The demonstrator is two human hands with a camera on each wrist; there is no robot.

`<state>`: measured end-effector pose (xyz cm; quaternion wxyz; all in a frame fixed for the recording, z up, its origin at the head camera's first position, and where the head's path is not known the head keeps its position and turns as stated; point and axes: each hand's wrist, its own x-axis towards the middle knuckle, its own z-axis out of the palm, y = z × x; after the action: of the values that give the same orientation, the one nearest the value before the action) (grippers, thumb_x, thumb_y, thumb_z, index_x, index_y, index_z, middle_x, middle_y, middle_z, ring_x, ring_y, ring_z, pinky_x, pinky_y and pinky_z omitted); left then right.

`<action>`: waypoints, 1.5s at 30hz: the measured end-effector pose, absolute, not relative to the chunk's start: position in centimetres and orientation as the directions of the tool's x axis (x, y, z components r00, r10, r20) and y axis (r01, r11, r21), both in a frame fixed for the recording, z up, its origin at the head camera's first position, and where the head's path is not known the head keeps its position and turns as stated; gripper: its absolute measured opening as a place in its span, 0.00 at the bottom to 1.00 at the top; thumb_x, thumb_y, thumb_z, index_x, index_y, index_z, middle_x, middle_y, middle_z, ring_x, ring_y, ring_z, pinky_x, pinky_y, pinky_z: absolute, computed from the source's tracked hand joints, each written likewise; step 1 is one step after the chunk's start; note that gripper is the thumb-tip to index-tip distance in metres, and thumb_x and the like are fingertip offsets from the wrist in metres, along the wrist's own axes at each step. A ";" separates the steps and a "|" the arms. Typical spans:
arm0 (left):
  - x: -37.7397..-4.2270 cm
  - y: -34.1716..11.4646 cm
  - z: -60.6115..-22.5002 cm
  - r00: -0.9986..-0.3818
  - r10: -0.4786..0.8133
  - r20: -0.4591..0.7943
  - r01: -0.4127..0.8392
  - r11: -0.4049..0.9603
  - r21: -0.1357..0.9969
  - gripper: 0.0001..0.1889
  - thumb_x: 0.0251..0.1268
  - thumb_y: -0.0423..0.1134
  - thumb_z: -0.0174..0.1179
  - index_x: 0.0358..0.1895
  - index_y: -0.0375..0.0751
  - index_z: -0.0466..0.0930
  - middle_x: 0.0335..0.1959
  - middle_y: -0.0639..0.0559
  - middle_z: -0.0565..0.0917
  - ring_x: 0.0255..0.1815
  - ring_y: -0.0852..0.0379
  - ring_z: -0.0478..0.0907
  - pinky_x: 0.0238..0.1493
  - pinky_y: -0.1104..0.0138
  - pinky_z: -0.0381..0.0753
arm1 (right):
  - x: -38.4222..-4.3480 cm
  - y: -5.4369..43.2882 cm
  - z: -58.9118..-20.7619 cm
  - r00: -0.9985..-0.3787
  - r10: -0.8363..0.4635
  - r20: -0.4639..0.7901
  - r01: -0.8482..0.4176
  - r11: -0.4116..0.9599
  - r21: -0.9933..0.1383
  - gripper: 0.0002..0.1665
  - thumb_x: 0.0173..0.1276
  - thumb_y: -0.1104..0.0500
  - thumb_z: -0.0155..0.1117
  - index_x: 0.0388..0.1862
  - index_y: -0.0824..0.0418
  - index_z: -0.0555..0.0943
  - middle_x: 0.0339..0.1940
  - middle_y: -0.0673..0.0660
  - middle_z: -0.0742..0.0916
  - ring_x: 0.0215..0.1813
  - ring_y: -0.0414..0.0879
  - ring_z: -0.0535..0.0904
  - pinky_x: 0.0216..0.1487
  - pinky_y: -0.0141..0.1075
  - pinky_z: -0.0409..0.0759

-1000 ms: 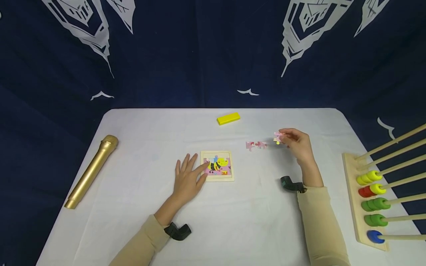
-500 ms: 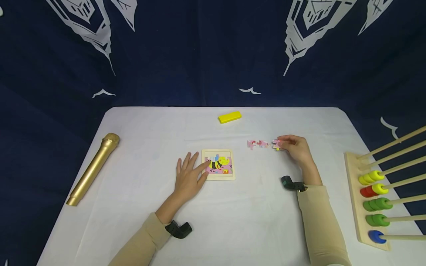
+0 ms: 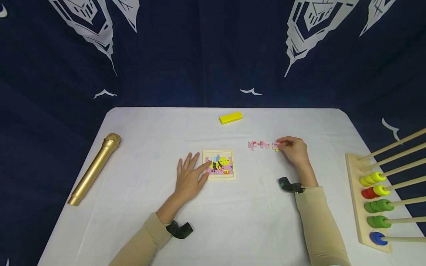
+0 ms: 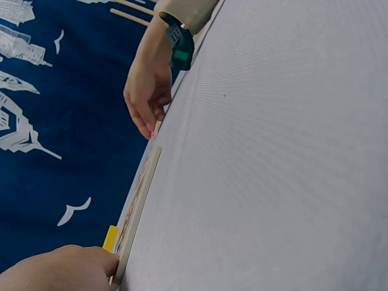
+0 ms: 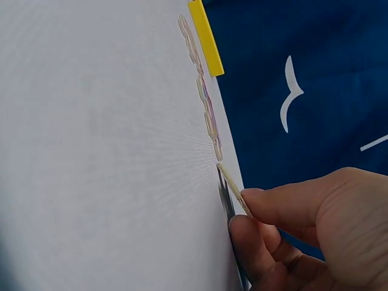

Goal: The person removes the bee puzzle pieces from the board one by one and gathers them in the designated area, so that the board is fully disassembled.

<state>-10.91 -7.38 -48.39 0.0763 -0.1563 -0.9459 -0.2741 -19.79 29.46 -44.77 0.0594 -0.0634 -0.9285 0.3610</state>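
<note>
A small wooden tray puzzle (image 3: pixel 234 166) with a yellow-and-black bee picture lies near the middle of the table. My left hand (image 3: pixel 189 181) rests at its left side, fingers spread, with the index fingertip over the picture. To the right of the tray, my right hand (image 3: pixel 294 149) pinches a pink puzzle piece (image 5: pixel 233 189) between thumb and fingers. In the right wrist view that piece is tilted, its lower edge close to the table. Just left of it lie two loose pink puzzle pieces, a left one (image 3: pixel 252 145) and a right one (image 3: pixel 264 145), in a row.
A yellow block (image 3: pixel 231 118) lies near the table's back edge. The gold microphone (image 3: pixel 94 169) lies at the left. At the right stands a wooden peg board (image 3: pixel 357 210) with coloured rings, its long pegs reaching out to the right. A dark patterned cloth (image 3: pixel 199 55) hangs behind.
My right hand has moved down and slightly left, bringing its piece beside the two loose ones. The left hand has stayed at the tray puzzle.
</note>
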 end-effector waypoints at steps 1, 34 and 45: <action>-10.9 -7.4 -48.4 -0.940 0.253 0.229 0.337 0.801 0.495 0.18 0.68 0.44 0.58 0.60 0.50 0.81 0.74 0.37 0.63 0.78 0.34 0.49 0.73 0.37 0.39 | -19.8 29.4 -44.8 -0.985 0.159 0.073 0.069 0.736 -0.674 0.11 0.64 0.64 0.65 0.43 0.67 0.86 0.27 0.57 0.84 0.26 0.38 0.72 0.25 0.28 0.69; -11.1 -7.4 -48.3 -0.946 0.236 0.223 0.318 0.811 0.490 0.28 0.67 0.46 0.59 0.67 0.40 0.71 0.73 0.38 0.65 0.78 0.37 0.51 0.74 0.39 0.41 | -18.6 20.1 -41.6 -0.986 0.092 0.141 -0.051 0.637 -0.769 0.18 0.66 0.60 0.66 0.54 0.64 0.82 0.44 0.62 0.84 0.38 0.50 0.77 0.36 0.34 0.73; -11.1 -7.3 -48.2 -0.954 0.206 0.218 0.290 0.816 0.500 0.25 0.69 0.47 0.57 0.66 0.42 0.73 0.73 0.41 0.67 0.78 0.39 0.54 0.74 0.40 0.43 | -17.0 13.2 -40.9 -0.980 -0.161 0.114 -0.185 0.544 -0.818 0.20 0.65 0.61 0.67 0.55 0.63 0.81 0.46 0.62 0.83 0.41 0.52 0.80 0.37 0.34 0.77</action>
<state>-11.08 -7.34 -48.15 0.0769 -0.1307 -0.9498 -0.2738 -16.97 13.20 -40.89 0.0127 0.0985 -0.8786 0.4671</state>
